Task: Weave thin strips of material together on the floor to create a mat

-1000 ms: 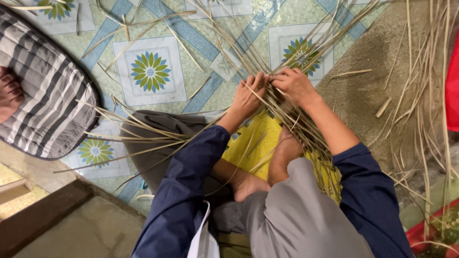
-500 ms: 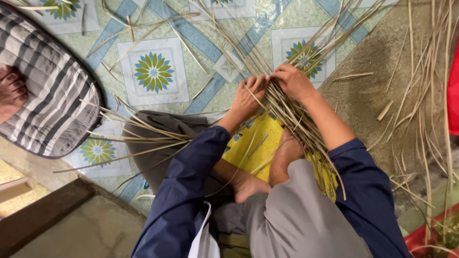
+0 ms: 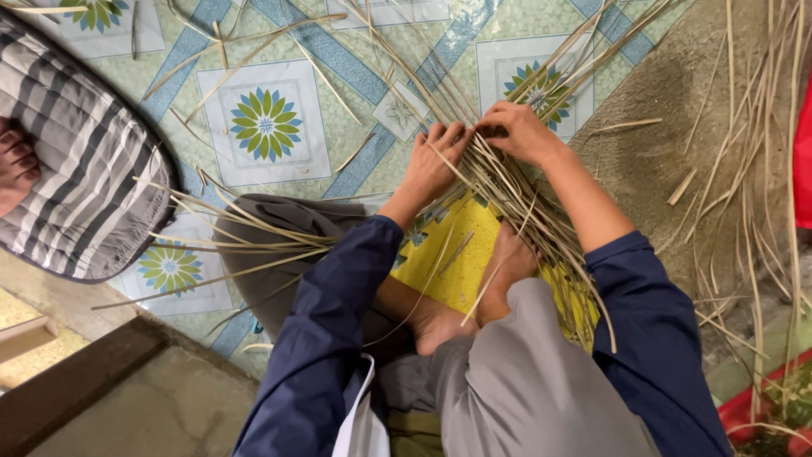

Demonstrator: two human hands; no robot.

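head | two hands: left hand (image 3: 430,166) fingers curled on the strip bundle (image 3: 516,203), right hand (image 3: 518,132) pinching its upper strips | bundle crosses one yellow mat (image 3: 452,254) over two bare feet | one striped cushion (image 3: 76,161) left on tiled floor (image 3: 355,127)

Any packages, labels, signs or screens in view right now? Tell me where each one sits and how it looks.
None in view: no package, label, sign or screen.
The left hand and right hand grip a bundle of pale straw strips above a yellow mat on the patterned floor tiles.
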